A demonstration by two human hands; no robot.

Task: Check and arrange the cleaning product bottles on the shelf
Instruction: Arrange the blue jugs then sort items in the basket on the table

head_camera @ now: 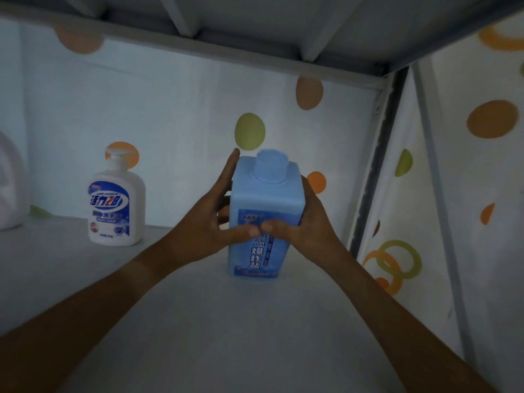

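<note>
A blue bottle with a square body and a round blue cap stands upright on the pale shelf, toward the right side of the compartment and a little forward of the back wall. Both of the person's hands hold it. The left hand lies against the bottle's left face, its fingers straight and pressed together, reaching up along the side almost to the shoulder, while its thumb crosses the front label. The right hand wraps the bottle's right side; its thumb also lies across the front label, and the two thumb tips meet or nearly meet at the middle of the label. The right hand's other fingers go behind the bottle and are hidden, so how they lie cannot be told. Both bare forearms reach in from the bottom corners of the view. To the left, well apart from the blue bottle, a white pump bottle with a blue and white label stands upright near the back wall. At the far left edge part of a large white jug shows, cut off by the frame. The back and right walls are a light covering printed with orange and green dots and rings. Above runs the grey underside of the next shelf, crossed by ribs.
</note>
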